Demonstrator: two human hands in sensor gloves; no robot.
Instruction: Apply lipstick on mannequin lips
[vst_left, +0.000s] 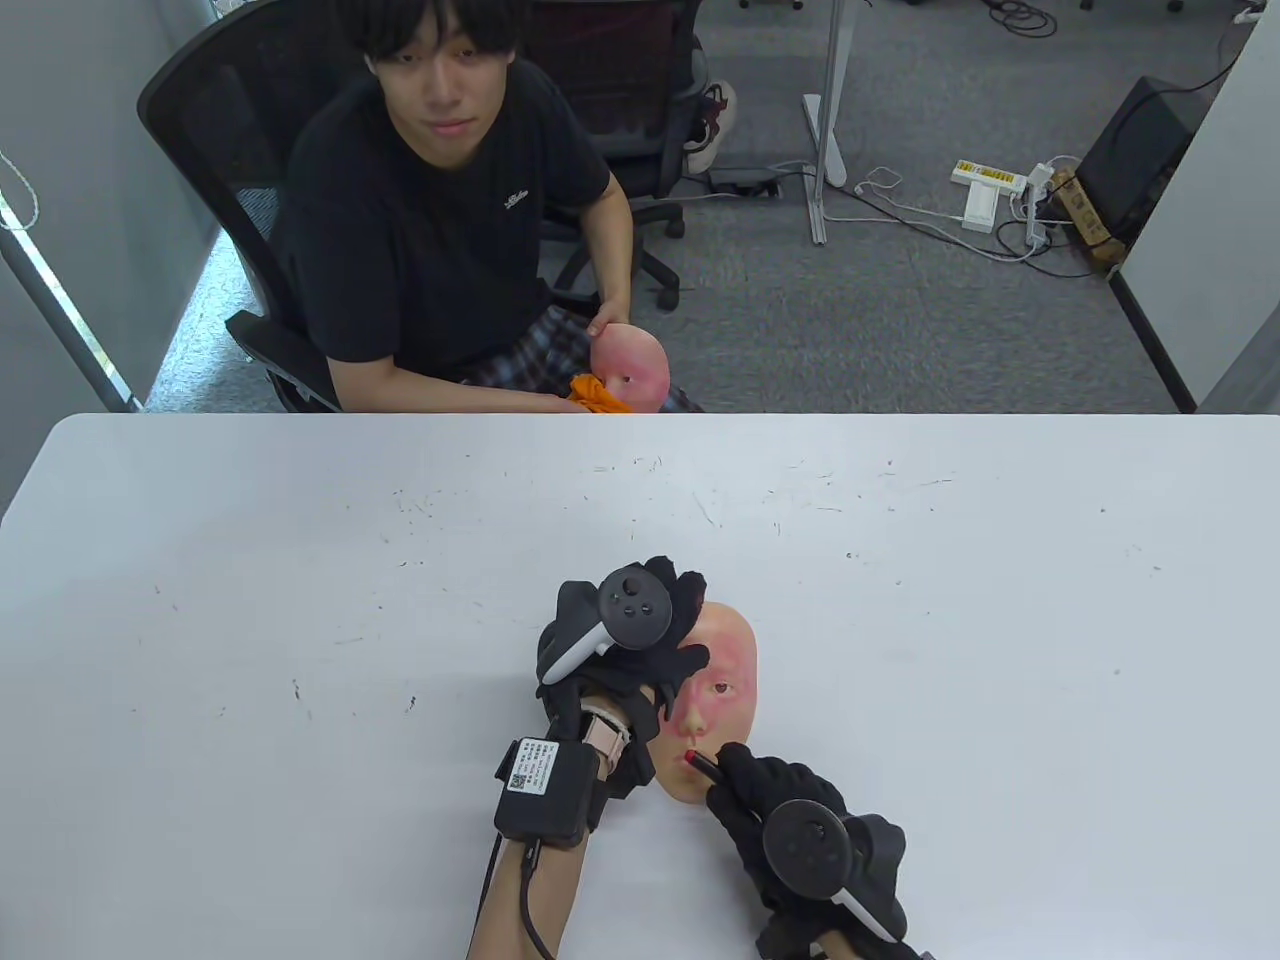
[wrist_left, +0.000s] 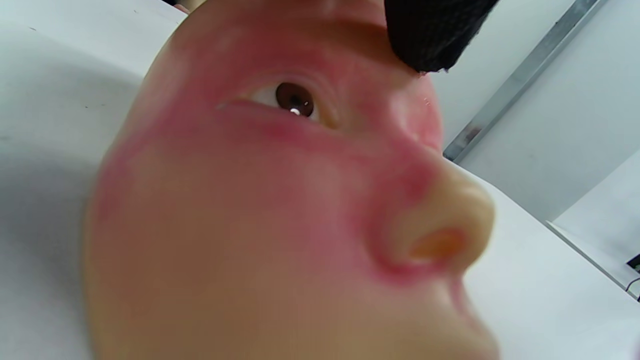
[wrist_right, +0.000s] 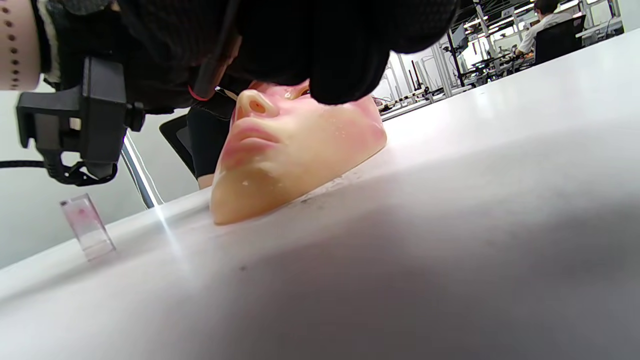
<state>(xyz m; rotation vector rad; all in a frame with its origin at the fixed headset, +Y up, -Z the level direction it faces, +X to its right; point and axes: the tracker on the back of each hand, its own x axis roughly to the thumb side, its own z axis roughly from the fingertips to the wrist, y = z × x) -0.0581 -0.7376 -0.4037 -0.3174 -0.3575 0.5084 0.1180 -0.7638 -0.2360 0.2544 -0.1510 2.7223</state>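
Note:
A skin-coloured mannequin face (vst_left: 722, 690) with reddened cheeks lies face up on the white table (vst_left: 300, 560), near the front edge. My left hand (vst_left: 685, 620) grips it at the forehead and temple; in the left wrist view a gloved fingertip (wrist_left: 430, 35) touches the brow of the face (wrist_left: 280, 215). My right hand (vst_left: 728, 778) pinches a dark lipstick (vst_left: 703, 765) whose red tip touches the lips. In the right wrist view the face (wrist_right: 295, 150) lies under my gloved fingers (wrist_right: 345, 60); the lipstick tip is hidden there.
A small clear cap (wrist_right: 87, 227) stands on the table left of the face. A person (vst_left: 440, 210) sits across the table holding a second mannequin face (vst_left: 632, 365) and an orange cloth (vst_left: 598, 393).

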